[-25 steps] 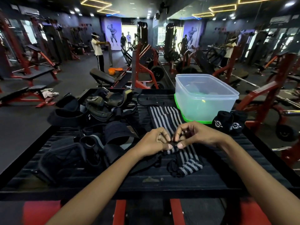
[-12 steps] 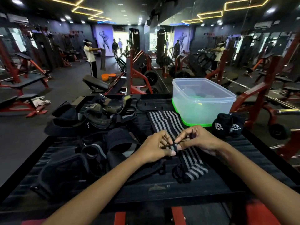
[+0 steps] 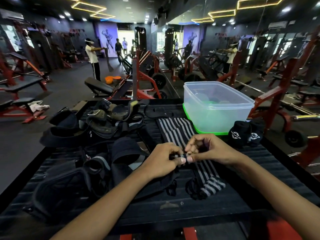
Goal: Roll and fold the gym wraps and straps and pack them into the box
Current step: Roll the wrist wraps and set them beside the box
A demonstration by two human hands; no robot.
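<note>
Head view, and both hands are right in the middle of it: the left hand [image 3: 162, 161] and the right hand [image 3: 206, 149] meet thumb to thumb, each pinching a small dark fold of the striped wrap [image 3: 178, 130] between thumb and curled fingers. Looks like the very start of a roll, a tight little turn and not much more. The wrap runs out flat past the knuckles toward the box, and its near end trails loose toward the table's front edge, so most of its length is yet to be wound.

Just right of the hands, two rolled black wraps [image 3: 245, 134] sit side by side against the clear box [image 3: 216, 108], finished by the look of them but not packed. The box stands on its green lid at the far right of the black table [image 3: 259, 170]; something pale shows through the wall, too blurred to name, so I can't say whether anything is in there.

Off to the left it's all waiting work: a heap of straps [image 3: 110, 118] and dark pads [image 3: 65, 187], tangled, none rolled. Early days, I'd judge.
</note>
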